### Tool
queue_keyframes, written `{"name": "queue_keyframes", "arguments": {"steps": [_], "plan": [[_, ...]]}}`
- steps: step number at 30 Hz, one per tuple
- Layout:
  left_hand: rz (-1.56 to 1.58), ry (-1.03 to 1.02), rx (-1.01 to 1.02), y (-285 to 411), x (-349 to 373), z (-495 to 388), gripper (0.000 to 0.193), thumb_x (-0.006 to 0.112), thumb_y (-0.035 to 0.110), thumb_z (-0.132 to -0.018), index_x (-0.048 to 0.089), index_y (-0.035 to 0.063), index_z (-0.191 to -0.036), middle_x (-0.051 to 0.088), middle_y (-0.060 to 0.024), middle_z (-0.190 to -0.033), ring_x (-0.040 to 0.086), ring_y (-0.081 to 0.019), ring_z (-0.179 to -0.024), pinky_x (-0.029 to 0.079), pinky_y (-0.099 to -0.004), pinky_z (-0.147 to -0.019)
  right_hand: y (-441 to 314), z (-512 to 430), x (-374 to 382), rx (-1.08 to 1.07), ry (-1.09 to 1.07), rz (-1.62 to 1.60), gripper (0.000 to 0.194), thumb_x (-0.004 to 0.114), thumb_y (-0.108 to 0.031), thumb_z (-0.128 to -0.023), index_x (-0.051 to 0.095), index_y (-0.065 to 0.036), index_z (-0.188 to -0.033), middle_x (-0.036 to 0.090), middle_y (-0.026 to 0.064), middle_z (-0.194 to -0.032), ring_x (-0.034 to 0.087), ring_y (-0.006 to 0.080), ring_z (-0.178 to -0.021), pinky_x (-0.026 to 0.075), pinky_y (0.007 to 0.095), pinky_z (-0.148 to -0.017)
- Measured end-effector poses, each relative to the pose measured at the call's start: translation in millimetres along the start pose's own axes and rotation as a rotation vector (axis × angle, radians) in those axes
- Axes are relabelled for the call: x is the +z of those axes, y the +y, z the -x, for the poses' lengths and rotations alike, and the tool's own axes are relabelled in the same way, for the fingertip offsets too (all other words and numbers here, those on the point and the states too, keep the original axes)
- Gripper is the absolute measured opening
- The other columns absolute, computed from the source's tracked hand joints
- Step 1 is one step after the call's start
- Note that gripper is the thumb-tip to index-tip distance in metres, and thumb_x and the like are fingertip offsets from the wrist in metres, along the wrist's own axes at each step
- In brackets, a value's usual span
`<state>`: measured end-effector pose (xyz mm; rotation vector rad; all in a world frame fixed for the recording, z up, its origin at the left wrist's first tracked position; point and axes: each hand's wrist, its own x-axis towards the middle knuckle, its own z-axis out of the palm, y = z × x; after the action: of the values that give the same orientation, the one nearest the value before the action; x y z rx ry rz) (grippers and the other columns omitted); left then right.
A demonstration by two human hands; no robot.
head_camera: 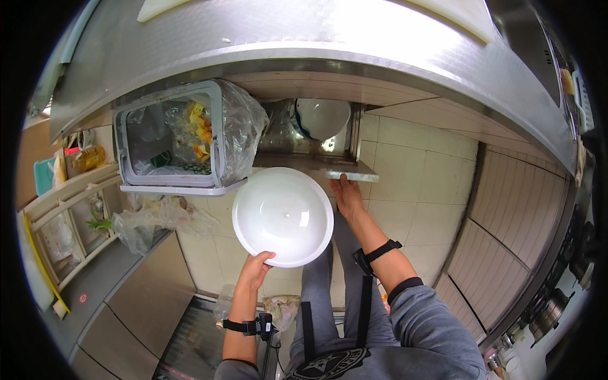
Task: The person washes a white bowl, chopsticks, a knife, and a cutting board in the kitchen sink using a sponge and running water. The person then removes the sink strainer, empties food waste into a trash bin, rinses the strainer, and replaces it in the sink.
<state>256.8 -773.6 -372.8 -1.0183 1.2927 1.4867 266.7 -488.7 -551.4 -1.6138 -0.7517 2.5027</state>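
My left hand grips the near rim of a round white basin, thumb over the edge. Nothing lies inside the basin, which I hold in front of my legs. My right hand is at the front panel of a pulled-out drawer under the counter, fingers against its outer side and a fingertip at its top edge. Inside the metal-lined drawer sits a pale bowl, partly hidden by the counter edge.
A bin lined with clear plastic holds peelings, left of the drawer. Above runs a steel counter with a cutting board. At left, a rack and plastic bags rest on a grey surface. Cabinet doors stand at right.
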Motion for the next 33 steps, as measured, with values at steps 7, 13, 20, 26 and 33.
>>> {"name": "queue_keyframes", "arguments": {"steps": [7, 13, 20, 26, 33], "plan": [[-0.006, -0.021, -0.023, -10, -1, -2, 0.064, 0.061, 0.001, -0.076, 0.036, -0.0047, -0.135, 0.053, -0.0167, -0.124, 0.055, -0.0282, -0.111, 0.049, -0.0403, -0.091, 30, 45, -41, 0.174, 0.012, 0.008, 0.023, 0.048, -0.016, -0.099, 0.043, 0.002, -0.113, 0.056, 0.013, -0.103, 0.061, 0.0225, -0.09, 0.052, 0.0357, -0.089], [-0.048, -0.034, -0.03, -15, 4, -14, 0.063, 0.062, 0.003, -0.076, 0.037, -0.0052, -0.133, 0.054, -0.0164, -0.122, 0.057, -0.0273, -0.109, 0.05, -0.0392, -0.089, 50, 67, -65, 0.276, 0.03, 0.011, 0.019, 0.049, -0.018, -0.1, 0.046, -0.002, -0.111, 0.059, 0.0095, -0.097, 0.061, 0.0204, -0.091, 0.053, 0.0329, -0.085], [-0.106, -0.028, -0.033, -7, 5, -31, 0.06, 0.061, 0.002, -0.077, 0.038, -0.0055, -0.132, 0.055, -0.0161, -0.12, 0.058, -0.027, -0.107, 0.051, -0.0378, -0.087, -10, 87, -75, 0.751, -0.29, 0.487, 0.022, 0.046, -0.022, -0.1, 0.05, -0.002, -0.109, 0.065, 0.0116, -0.096, 0.066, 0.0206, -0.085, 0.055, 0.0303, -0.075], [-0.188, -0.012, -0.005, 10, -2, -46, 0.056, 0.062, 0.005, -0.077, 0.042, -0.0041, -0.129, 0.056, -0.0147, -0.118, 0.059, -0.0253, -0.105, 0.051, -0.0366, -0.086, -96, 42, -40, 0.329, -0.445, 0.658, 0.036, 0.044, -0.03, -0.1, 0.055, 0.0, -0.115, 0.065, 0.0127, -0.097, 0.066, 0.0208, -0.08, 0.054, 0.0306, -0.072], [-0.337, 0.039, 0.018, 28, 3, -77, 0.058, 0.062, 0.007, -0.077, 0.043, -0.0022, -0.13, 0.056, -0.0139, -0.118, 0.058, -0.0248, -0.106, 0.051, -0.0379, -0.086, -91, -11, -7, 0.098, -0.492, 1.058, 0.038, 0.053, -0.027, -0.095, 0.054, 0.001, -0.121, 0.061, 0.0129, -0.11, 0.061, 0.0219, -0.1, 0.05, 0.0313, -0.08]]}}
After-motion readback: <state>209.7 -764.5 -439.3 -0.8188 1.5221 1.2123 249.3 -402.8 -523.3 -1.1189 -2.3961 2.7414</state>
